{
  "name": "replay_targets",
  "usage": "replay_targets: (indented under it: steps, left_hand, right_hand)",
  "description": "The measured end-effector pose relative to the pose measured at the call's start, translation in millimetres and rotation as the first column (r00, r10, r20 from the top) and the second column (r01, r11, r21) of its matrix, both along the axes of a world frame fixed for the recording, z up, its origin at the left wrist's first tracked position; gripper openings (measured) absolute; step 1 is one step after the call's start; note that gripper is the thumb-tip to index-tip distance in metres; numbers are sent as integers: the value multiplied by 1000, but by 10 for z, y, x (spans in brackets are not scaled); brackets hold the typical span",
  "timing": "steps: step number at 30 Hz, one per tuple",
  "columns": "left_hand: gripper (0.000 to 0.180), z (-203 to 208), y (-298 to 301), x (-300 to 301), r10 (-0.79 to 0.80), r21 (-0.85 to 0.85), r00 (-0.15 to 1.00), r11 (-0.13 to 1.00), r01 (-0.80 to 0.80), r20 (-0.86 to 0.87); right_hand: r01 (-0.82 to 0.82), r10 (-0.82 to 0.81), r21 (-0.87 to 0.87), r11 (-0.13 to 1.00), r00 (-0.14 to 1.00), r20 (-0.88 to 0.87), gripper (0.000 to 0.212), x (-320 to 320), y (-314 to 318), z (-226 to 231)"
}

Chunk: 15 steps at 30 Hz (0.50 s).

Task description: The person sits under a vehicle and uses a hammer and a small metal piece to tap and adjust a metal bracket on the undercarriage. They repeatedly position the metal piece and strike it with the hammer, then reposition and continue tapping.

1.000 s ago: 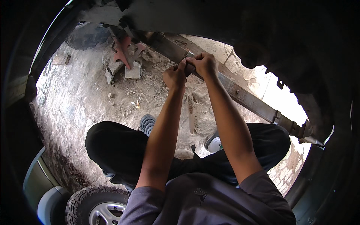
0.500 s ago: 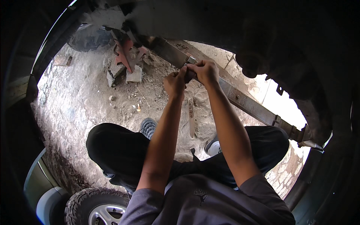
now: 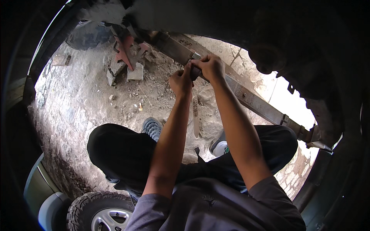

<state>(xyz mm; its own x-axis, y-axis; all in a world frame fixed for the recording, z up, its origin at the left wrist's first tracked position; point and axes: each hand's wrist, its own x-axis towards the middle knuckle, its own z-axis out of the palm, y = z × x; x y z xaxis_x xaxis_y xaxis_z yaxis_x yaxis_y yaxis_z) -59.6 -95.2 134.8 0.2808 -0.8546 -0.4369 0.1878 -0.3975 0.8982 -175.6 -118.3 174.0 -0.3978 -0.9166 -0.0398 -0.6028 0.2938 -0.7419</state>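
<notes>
Both of my hands meet at the near side of a long, rusty leaf spring [image 3: 256, 103], which runs slantwise from upper left to lower right. A shiny square metal clip [image 3: 195, 56] sits around the spring just beyond my fingertips. My left hand [image 3: 180, 81] is closed, thumb and finger pinched against the spring's side below the clip. Beside it my right hand [image 3: 213, 69] is closed too, its fingers bent over the spring's edge next to the clip. Whatever lies between the fingertips is small and hidden in shadow.
A red jack stand [image 3: 124, 52] stands at the far left near broken concrete blocks [image 3: 135, 72]. On the dirt between my feet lies a flat metal strip [image 3: 196, 117]. A loose wheel [image 3: 101, 211] is at the lower left. Dark vehicle bodywork [image 3: 216, 21] hangs overhead.
The view has shifted slightly. My hands stay together by the clip, with the right fingers moved a little and more of the dark gap between the hands showing.
</notes>
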Motion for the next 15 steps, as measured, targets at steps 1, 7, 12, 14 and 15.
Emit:
replay_targets:
  steps: [1, 7, 12, 14, 15]
  left_hand:
    - [49, 6, -6, 14, -16, 16, 999, 1000, 15, 44]
    - [53, 124, -127, -72, 6, -36, 995, 999, -3, 97]
    - [55, 3, 9, 23, -46, -28, 974, 998, 54, 224]
    - [56, 4, -93, -57, -16, -68, 978, 997, 31, 208]
    - [57, 12, -138, -75, -2, -92, 980, 996, 21, 201]
  right_hand:
    - [20, -21, -27, 999, 999, -38, 41, 20, 45, -30]
    - [29, -30, 15, 999, 997, 67, 42, -54, -86, -39]
    - [46, -49, 47, 998, 997, 53, 40, 46, 89, 38]
    - [37, -39, 29, 999, 997, 66, 40, -18, -2, 53]
    - [28, -30, 18, 999, 995, 99, 40, -31, -73, 109]
